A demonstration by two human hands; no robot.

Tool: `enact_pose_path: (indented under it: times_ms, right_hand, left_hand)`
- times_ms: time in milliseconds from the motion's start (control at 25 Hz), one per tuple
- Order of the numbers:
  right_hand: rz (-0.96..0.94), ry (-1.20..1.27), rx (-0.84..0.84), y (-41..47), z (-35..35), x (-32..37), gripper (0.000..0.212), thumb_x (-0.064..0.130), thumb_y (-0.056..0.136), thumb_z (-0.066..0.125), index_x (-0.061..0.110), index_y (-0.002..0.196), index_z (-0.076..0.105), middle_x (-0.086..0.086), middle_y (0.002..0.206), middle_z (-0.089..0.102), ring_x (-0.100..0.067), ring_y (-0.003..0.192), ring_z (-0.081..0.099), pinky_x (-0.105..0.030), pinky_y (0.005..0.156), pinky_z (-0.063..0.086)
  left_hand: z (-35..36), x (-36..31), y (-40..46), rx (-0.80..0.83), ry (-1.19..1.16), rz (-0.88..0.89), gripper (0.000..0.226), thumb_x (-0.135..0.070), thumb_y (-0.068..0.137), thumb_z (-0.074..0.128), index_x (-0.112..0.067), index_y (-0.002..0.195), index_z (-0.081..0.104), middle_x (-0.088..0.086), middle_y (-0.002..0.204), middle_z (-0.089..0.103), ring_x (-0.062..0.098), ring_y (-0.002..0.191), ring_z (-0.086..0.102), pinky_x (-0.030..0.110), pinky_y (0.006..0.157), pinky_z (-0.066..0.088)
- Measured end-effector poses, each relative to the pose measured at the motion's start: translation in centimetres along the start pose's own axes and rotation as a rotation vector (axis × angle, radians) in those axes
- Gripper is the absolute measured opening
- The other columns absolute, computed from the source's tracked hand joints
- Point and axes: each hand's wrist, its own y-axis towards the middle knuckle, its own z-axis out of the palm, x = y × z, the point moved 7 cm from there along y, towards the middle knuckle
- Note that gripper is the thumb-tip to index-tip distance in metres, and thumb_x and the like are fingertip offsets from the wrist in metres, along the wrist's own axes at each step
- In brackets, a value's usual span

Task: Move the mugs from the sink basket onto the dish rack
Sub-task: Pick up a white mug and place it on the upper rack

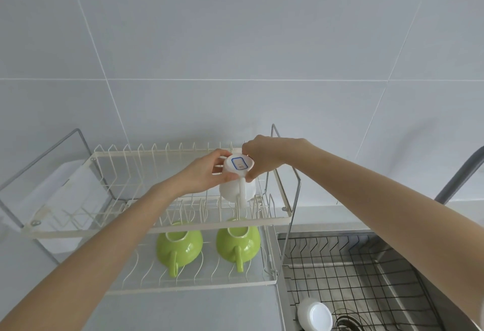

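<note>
A white mug [237,184] is held upside down over the right end of the dish rack's upper tier [157,226], its handle toward me and a blue-bordered label on its base. My left hand [207,173] grips its left side and my right hand [262,158] grips its base from the right. Two green mugs [179,245] [237,241] sit upside down on the lower tier, handles toward me. Another white mug [314,316] lies in the wire sink basket [353,265] at the lower right.
The cream two-tier rack stands on a grey counter against a tiled wall. Its chrome frame [293,213] rises between rack and sink. A white tray [65,194] sits behind the rack at the left. A dark faucet [461,176] arches over the steel sink at the right.
</note>
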Motion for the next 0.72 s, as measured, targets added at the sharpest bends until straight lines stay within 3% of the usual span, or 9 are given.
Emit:
enact_pose_path:
  times_ms: [120,280,400,520,720]
  right_hand:
    - [0.005,0.011,0.005,0.4,0.3,-0.1,0.053,0.035,0.08,0.065,0.004,0.121,0.051,-0.014,0.118,0.057,-0.023,0.087,0.047,-0.029,0.064,0.039]
    - [0.012,-0.003,0.02,0.5,0.5,-0.1,0.052,0.036,0.081,0.064,0.004,0.12,0.052,-0.014,0.111,0.056,-0.023,0.087,0.048,-0.025,0.055,0.035]
    - [-0.003,-0.053,0.035,0.2,0.5,-0.1,0.056,0.034,0.08,0.065,0.007,0.125,0.047,-0.013,0.124,0.055,-0.026,0.107,0.052,-0.036,0.08,0.045]
    - [-0.038,-0.067,-0.01,-1.3,-0.8,-0.3,0.07,0.03,0.084,0.062,0.012,0.143,0.027,-0.01,0.143,0.041,-0.027,0.132,0.038,-0.041,0.105,0.038]
    - [-0.048,-0.087,-0.099,-5.9,-3.8,-1.6,0.071,0.039,0.091,0.049,0.019,0.148,0.013,-0.005,0.152,0.03,-0.024,0.137,0.031,-0.041,0.109,0.033]
  left_hand:
    - [-0.2,0.4,0.1,-0.01,0.006,-0.015,0.046,-0.013,0.081,0.065,-0.01,0.123,0.045,0.01,0.126,0.057,0.023,0.109,0.058,0.033,0.1,0.045]
    - [-0.1,0.3,0.1,0.006,0.024,-0.028,0.048,-0.015,0.082,0.064,-0.01,0.125,0.044,0.006,0.127,0.055,0.019,0.106,0.057,0.027,0.094,0.044]
    - [-0.4,0.1,-0.1,0.014,0.071,-0.044,0.056,-0.018,0.083,0.064,-0.012,0.132,0.038,-0.002,0.121,0.051,0.016,0.105,0.055,0.025,0.092,0.041]
    - [-1.3,-0.2,-0.6,-0.016,0.138,-0.063,0.059,-0.023,0.083,0.062,-0.014,0.136,0.036,0.002,0.132,0.05,0.021,0.12,0.052,0.031,0.102,0.041]
    - [-3.5,-5.2,-2.6,-0.181,0.469,0.009,0.052,-0.034,0.089,0.05,-0.016,0.137,0.038,0.002,0.144,0.044,0.02,0.133,0.042,0.033,0.11,0.033]
